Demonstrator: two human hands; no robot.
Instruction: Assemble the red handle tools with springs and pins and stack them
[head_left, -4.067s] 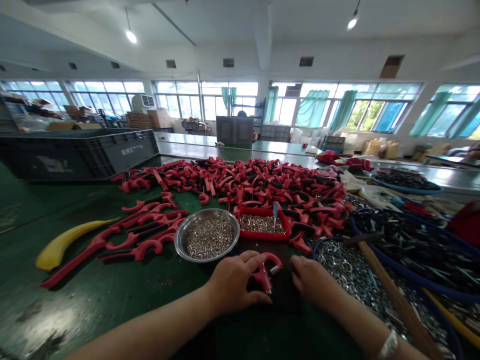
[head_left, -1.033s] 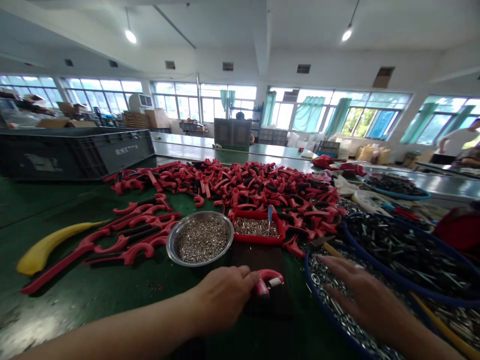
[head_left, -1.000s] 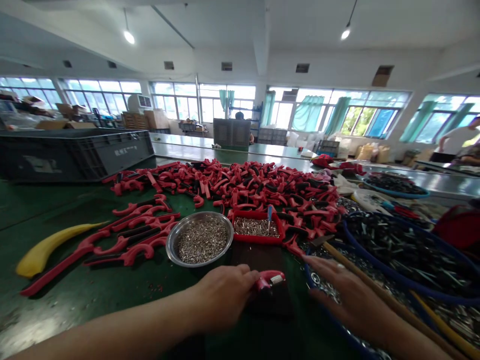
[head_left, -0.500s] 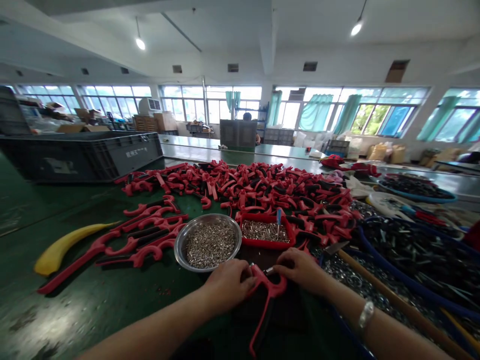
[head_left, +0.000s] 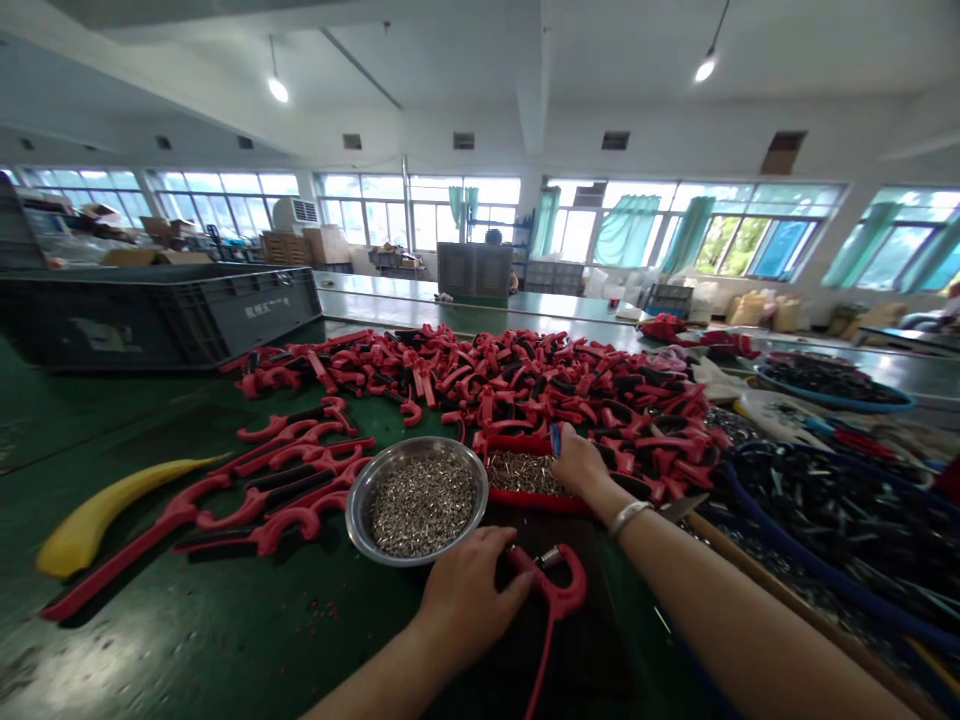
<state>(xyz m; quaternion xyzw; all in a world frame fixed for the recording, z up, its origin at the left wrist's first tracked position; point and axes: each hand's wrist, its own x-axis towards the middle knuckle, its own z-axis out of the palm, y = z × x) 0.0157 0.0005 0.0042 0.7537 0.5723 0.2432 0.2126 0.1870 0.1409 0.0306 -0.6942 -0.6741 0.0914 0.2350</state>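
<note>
My left hand [head_left: 476,595] is closed on the head of a red handle [head_left: 559,590], just in front of a steel bowl [head_left: 356,515] of small metal pins. A small spring [head_left: 551,556] sits in the handle's curved opening. Over the right end of a red tray [head_left: 517,498] of metal pins, my right hand [head_left: 581,462] is closed round a blue-handled tool [head_left: 556,438]; its tip is hidden. Behind the bowl and tray lies a big heap of red and black handles [head_left: 487,375]. More such handles [head_left: 300,465] lie in a group at the left.
A banana [head_left: 97,505] lies at the far left, before a grey crate [head_left: 165,320]. On the right are a blue-rimmed basket [head_left: 731,480] of black parts, a wooden-handled tool [head_left: 750,570] and a light-blue tray [head_left: 862,402]. Windows and a long table are behind.
My right hand has left the red handle, moved up to the tray and taken hold of the blue-handled tool. My left hand still holds the handle, now slightly nearer me. The view has shifted slightly.
</note>
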